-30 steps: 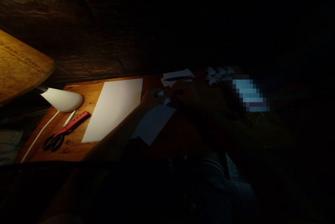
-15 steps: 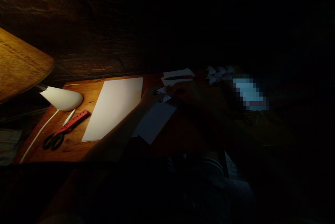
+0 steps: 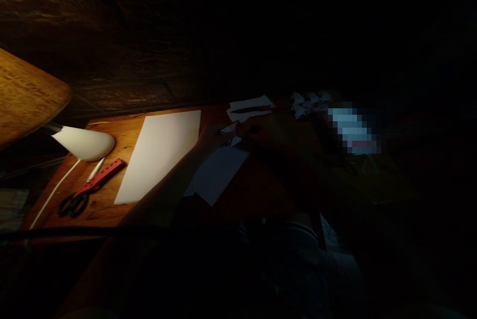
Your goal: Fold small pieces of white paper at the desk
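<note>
In dim light, my left hand (image 3: 211, 136) and my right hand (image 3: 258, 127) meet over the wooden table, both closed on a small folded piece of paper (image 3: 233, 132). Its white creased edges show between my fingers; the fingertips themselves are hard to make out. Just below my hands lie cut paper sheets (image 3: 219, 172), overlapping one another. Beyond them, a dark knife-like tool (image 3: 250, 110) rests across more paper pieces (image 3: 246, 104). To the right of those sits a heap of folded white paper shapes (image 3: 309, 104).
A stack of white paper (image 3: 160, 152) lies on the table (image 3: 108, 207) left of my hands. Farther left are black-handled scissors (image 3: 74, 204), a red perforated strip (image 3: 100, 177), a white pen (image 3: 96, 169) and a lamp (image 3: 87, 144). A bright blurred-out screen (image 3: 352, 130) is at the right.
My hands stay together on the folded paper with only slight finger movement. The whole view has shifted a little, so things appear slightly farther left.
</note>
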`<state>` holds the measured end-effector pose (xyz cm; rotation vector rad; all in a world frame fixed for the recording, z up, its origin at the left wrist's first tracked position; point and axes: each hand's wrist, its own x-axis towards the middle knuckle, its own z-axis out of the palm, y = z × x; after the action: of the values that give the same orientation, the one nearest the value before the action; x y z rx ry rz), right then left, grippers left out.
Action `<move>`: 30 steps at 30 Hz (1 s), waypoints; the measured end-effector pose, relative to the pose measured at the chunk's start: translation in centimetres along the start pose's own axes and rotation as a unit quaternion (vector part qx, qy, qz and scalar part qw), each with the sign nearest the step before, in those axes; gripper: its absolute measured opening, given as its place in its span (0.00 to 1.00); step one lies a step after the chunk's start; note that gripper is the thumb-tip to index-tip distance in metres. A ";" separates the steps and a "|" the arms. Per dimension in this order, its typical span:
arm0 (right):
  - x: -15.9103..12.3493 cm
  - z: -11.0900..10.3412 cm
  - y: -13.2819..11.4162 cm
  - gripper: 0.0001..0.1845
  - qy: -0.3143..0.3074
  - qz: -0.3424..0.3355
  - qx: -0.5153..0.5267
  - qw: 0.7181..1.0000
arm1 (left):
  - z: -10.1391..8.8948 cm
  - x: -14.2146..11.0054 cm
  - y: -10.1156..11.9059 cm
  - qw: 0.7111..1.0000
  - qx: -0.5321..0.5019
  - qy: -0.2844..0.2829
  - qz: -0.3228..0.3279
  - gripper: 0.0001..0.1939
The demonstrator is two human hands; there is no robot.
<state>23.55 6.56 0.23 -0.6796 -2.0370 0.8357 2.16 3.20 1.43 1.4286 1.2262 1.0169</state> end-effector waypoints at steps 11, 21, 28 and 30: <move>0.2 0.2 -0.5 0.16 0.014 0.102 0.059 0.993 | 0.0 0.0 -0.1 0.998 0.009 0.058 0.023 0.15; 0.3 0.8 -0.3 0.09 -0.016 0.108 0.078 0.991 | 0.2 -0.3 0.4 0.998 0.019 0.056 0.020 0.15; 0.3 1.1 -0.8 0.16 -0.011 0.134 0.144 0.980 | 0.2 -0.4 0.4 0.997 0.022 0.052 0.048 0.18; 0.3 1.0 -1.1 0.18 -0.012 0.145 0.133 0.980 | 0.2 -0.4 0.3 0.996 0.039 0.048 0.058 0.18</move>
<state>22.36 5.79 0.74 -0.8275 -1.8254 1.2643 2.37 2.75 1.71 1.5410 1.2769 1.1379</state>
